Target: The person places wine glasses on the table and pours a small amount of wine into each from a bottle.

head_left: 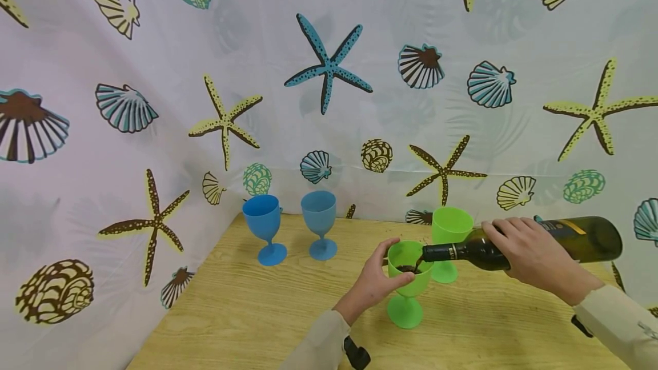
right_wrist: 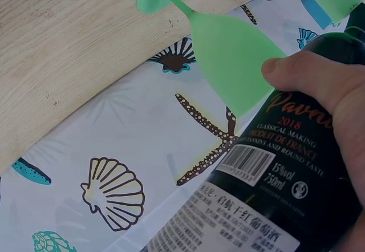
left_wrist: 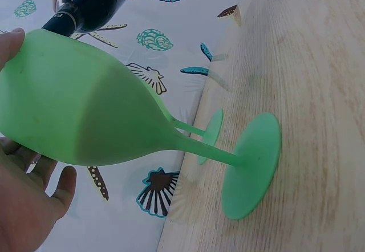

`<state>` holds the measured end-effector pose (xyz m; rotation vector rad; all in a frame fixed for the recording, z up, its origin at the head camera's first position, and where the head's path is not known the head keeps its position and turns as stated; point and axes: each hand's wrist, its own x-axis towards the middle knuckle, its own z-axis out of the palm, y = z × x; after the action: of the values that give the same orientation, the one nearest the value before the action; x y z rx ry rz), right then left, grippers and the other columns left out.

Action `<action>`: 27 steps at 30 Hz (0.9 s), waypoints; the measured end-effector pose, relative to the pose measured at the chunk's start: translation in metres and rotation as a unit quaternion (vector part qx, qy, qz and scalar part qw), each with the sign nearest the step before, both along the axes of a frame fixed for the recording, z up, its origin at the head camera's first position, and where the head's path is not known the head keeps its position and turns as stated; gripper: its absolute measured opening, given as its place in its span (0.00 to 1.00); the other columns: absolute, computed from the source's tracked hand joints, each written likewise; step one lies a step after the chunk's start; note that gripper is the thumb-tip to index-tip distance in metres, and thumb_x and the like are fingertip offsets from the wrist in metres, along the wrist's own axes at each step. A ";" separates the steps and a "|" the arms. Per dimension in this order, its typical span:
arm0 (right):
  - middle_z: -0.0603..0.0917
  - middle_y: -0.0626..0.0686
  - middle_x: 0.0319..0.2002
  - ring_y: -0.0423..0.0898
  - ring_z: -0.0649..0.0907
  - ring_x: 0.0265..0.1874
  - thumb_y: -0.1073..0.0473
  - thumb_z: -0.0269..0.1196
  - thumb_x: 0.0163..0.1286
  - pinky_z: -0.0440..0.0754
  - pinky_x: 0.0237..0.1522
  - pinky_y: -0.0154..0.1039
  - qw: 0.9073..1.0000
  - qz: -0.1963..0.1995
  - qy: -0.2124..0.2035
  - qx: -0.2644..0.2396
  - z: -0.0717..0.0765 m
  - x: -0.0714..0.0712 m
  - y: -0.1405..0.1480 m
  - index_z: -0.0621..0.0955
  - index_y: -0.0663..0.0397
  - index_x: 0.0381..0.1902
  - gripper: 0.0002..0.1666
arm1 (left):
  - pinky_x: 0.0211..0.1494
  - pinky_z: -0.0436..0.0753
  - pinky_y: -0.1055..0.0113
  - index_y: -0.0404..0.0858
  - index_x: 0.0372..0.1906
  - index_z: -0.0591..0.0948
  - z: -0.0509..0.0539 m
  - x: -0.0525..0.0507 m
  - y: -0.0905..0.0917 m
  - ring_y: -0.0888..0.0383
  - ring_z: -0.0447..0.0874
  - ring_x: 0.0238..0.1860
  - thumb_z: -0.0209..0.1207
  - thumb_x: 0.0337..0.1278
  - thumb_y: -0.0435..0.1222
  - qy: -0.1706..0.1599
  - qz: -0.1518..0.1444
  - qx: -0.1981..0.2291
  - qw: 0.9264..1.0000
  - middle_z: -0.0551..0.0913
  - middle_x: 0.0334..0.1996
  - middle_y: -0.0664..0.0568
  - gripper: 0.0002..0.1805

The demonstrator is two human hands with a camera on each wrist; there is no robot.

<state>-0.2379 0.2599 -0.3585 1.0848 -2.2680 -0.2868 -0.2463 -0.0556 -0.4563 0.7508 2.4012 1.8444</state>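
Observation:
My right hand (head_left: 532, 253) grips a dark wine bottle (head_left: 576, 238) that is tipped nearly level, its neck pointing left. The bottle's mouth is at the rim of the nearer green goblet (head_left: 406, 311), and dark liquid runs from it into the cup, where some has pooled. My left hand (head_left: 373, 281) holds that goblet by its bowl, thumb on the near side and fingers around the far side. The goblet's foot is on the table. Just behind it, partly covered by the bottle neck, stands a second green goblet (head_left: 452, 221). The bottle's printed label (right_wrist: 228, 223) faces the right wrist camera.
A blue goblet (head_left: 262, 216) and a paler blue goblet (head_left: 319, 213) stand upright at the table's back left. The wooden table (head_left: 231, 313) meets a white curtain (head_left: 360, 119) printed with shells and starfish along its back and left edges.

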 end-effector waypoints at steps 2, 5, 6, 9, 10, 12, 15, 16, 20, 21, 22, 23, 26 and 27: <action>0.78 0.63 0.43 0.60 0.79 0.39 0.55 0.83 0.21 0.79 0.39 0.56 1.000 0.001 0.001 -0.001 0.000 0.000 0.000 0.71 0.65 0.55 0.58 | 0.63 0.68 0.58 0.46 0.72 0.57 0.000 -0.001 0.000 0.51 0.66 0.63 0.62 0.59 0.44 0.001 -0.001 0.000 1.000 0.66 0.64 0.50 0.39; 0.78 0.63 0.42 0.60 0.79 0.39 0.56 0.83 0.21 0.79 0.39 0.56 1.000 0.002 0.002 -0.003 0.000 0.000 0.000 0.71 0.65 0.55 0.58 | 0.63 0.68 0.59 0.45 0.72 0.58 -0.002 -0.002 0.000 0.51 0.66 0.62 0.62 0.59 0.45 0.003 -0.001 0.000 1.000 0.66 0.64 0.50 0.39; 0.78 0.63 0.43 0.60 0.79 0.39 0.56 0.83 0.21 0.79 0.39 0.56 1.000 0.002 0.001 -0.003 0.000 0.000 0.000 0.71 0.65 0.55 0.58 | 0.63 0.68 0.59 0.45 0.72 0.58 -0.002 -0.002 0.000 0.51 0.66 0.62 0.62 0.59 0.46 0.004 -0.001 0.000 1.000 0.66 0.64 0.50 0.39; 0.78 0.63 0.43 0.60 0.79 0.39 0.56 0.83 0.22 0.79 0.39 0.56 1.000 0.003 0.000 -0.002 -0.001 -0.001 0.000 0.71 0.65 0.56 0.58 | 0.63 0.68 0.59 0.44 0.72 0.58 -0.003 -0.002 0.000 0.50 0.66 0.63 0.62 0.59 0.46 0.004 -0.002 0.000 1.000 0.66 0.64 0.50 0.39; 0.78 0.63 0.43 0.60 0.79 0.39 0.56 0.83 0.22 0.79 0.39 0.56 1.000 0.003 -0.001 -0.002 -0.001 -0.001 0.001 0.71 0.65 0.56 0.58 | 0.63 0.68 0.59 0.44 0.72 0.58 -0.003 -0.002 0.000 0.50 0.66 0.63 0.62 0.59 0.46 0.004 -0.002 0.000 1.000 0.66 0.64 0.50 0.39; 0.78 0.63 0.43 0.60 0.79 0.39 0.56 0.83 0.22 0.79 0.39 0.56 1.000 0.003 0.000 -0.001 -0.001 -0.002 0.001 0.71 0.65 0.56 0.57 | 0.63 0.68 0.59 0.44 0.71 0.58 -0.002 -0.003 0.000 0.50 0.66 0.63 0.62 0.59 0.46 0.005 -0.002 0.000 1.000 0.66 0.64 0.49 0.39; 0.78 0.63 0.43 0.60 0.79 0.39 0.57 0.83 0.23 0.79 0.39 0.56 1.000 0.004 0.001 0.000 0.000 -0.002 0.001 0.71 0.65 0.56 0.57 | 0.63 0.68 0.59 0.43 0.71 0.58 -0.002 -0.002 0.000 0.50 0.66 0.63 0.62 0.59 0.46 0.006 -0.001 0.000 1.000 0.66 0.64 0.49 0.39; 0.78 0.63 0.43 0.60 0.79 0.39 0.57 0.83 0.23 0.79 0.39 0.56 1.000 0.005 0.001 0.000 0.000 -0.002 0.001 0.71 0.65 0.55 0.57 | 0.63 0.68 0.59 0.44 0.71 0.58 -0.002 -0.002 0.000 0.50 0.66 0.63 0.62 0.59 0.46 0.006 -0.001 0.000 1.000 0.67 0.64 0.49 0.39; 0.78 0.63 0.43 0.60 0.79 0.39 0.56 0.83 0.22 0.79 0.39 0.56 1.000 0.005 0.000 0.000 0.001 -0.001 0.000 0.71 0.66 0.55 0.57 | 0.63 0.68 0.59 0.44 0.71 0.58 -0.001 -0.002 0.000 0.50 0.66 0.63 0.62 0.59 0.45 0.007 0.000 0.000 1.000 0.67 0.64 0.49 0.39; 0.78 0.63 0.42 0.60 0.79 0.39 0.56 0.83 0.22 0.79 0.39 0.56 1.000 0.005 0.000 0.000 0.001 -0.001 0.000 0.71 0.66 0.55 0.57 | 0.63 0.68 0.59 0.44 0.71 0.58 -0.001 -0.002 0.000 0.50 0.66 0.63 0.62 0.59 0.45 0.007 -0.001 0.000 1.000 0.67 0.64 0.49 0.39; 0.78 0.63 0.42 0.60 0.79 0.39 0.56 0.83 0.21 0.79 0.39 0.56 1.000 0.005 0.000 0.000 0.001 0.000 0.000 0.71 0.66 0.55 0.57 | 0.63 0.68 0.59 0.44 0.71 0.58 -0.001 -0.002 0.000 0.50 0.66 0.63 0.62 0.59 0.45 0.007 -0.001 0.000 1.000 0.66 0.64 0.49 0.38; 0.78 0.63 0.42 0.60 0.79 0.39 0.55 0.83 0.21 0.79 0.39 0.56 1.000 0.004 -0.001 0.000 0.001 0.000 0.000 0.71 0.66 0.55 0.58 | 0.63 0.68 0.58 0.44 0.71 0.58 -0.001 -0.002 0.000 0.50 0.66 0.63 0.62 0.59 0.45 0.006 -0.001 0.000 1.000 0.66 0.64 0.50 0.38; 0.78 0.63 0.43 0.60 0.79 0.39 0.55 0.83 0.22 0.79 0.39 0.55 1.000 0.002 -0.002 0.001 0.001 0.000 0.000 0.71 0.65 0.55 0.58 | 0.63 0.68 0.58 0.44 0.71 0.58 -0.002 -0.003 0.000 0.51 0.66 0.63 0.62 0.59 0.44 0.005 0.000 -0.002 1.000 0.66 0.64 0.50 0.39; 0.78 0.63 0.43 0.60 0.79 0.39 0.54 0.83 0.22 0.79 0.39 0.55 1.000 0.002 -0.003 0.001 0.000 0.000 0.000 0.71 0.65 0.55 0.58 | 0.63 0.68 0.58 0.43 0.72 0.58 -0.003 -0.003 0.000 0.51 0.66 0.63 0.62 0.59 0.43 0.006 0.001 -0.003 1.000 0.66 0.64 0.50 0.39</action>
<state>-0.2382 0.2597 -0.3583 1.0910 -2.2715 -0.2842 -0.2492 -0.0556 -0.4588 0.7606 2.4149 1.8369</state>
